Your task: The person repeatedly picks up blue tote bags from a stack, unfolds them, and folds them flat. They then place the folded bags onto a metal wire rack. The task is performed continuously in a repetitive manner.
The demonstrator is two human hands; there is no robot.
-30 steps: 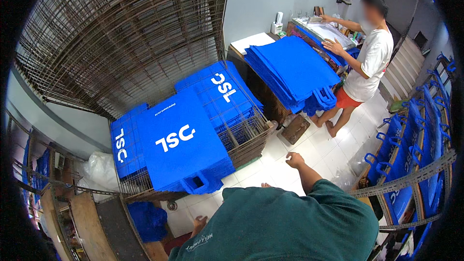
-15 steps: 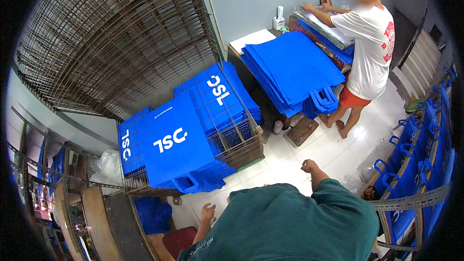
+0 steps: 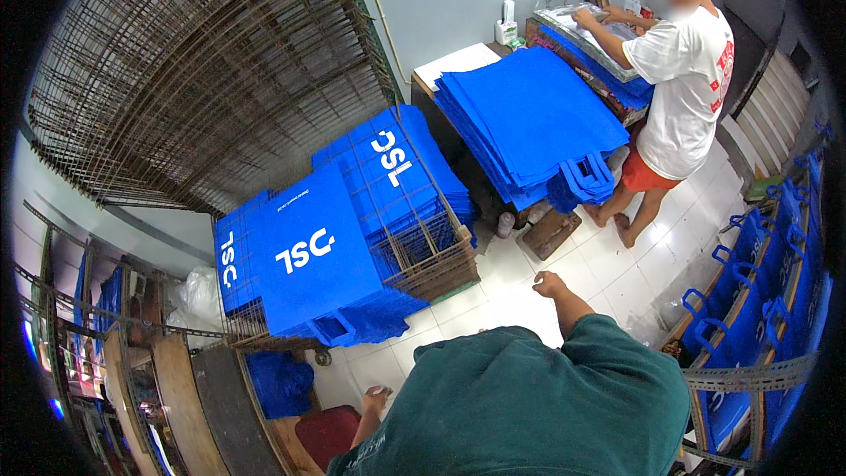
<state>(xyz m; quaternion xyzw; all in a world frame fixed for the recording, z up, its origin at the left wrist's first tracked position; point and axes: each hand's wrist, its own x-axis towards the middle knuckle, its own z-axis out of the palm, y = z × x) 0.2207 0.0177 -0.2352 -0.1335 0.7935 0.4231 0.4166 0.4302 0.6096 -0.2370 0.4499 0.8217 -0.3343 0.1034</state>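
Note:
My left hand (image 3: 376, 399) hangs low beside my green shirt, fingers curled inward. Whether anything small is in it I cannot make out. Above the white tiles, my right hand (image 3: 551, 286) is held forward, closed, with no object showing in it. Neither hand touches the goods. In front of my left hand lies a stack of blue bags (image 3: 344, 256) with white print, on wire racks (image 3: 436, 260). Farther off, beyond my right hand, a tall pile of plain blue bags (image 3: 533, 115) lies on a table, handles hanging over its near edge.
A co-worker in a white shirt (image 3: 679, 57) leans over a printing frame (image 3: 599, 44) at the far right. More wire racks (image 3: 203, 62) tilt up at the far left. Blue bags (image 3: 749, 273) hang along the right. A brown block (image 3: 551, 236) and a dark red seat (image 3: 326, 432) are nearby.
My right hand has shifted slightly left and farther forward; my left hand has dropped slightly. The co-worker's arms have moved a little to the right over the frame. The bag stacks stay put.

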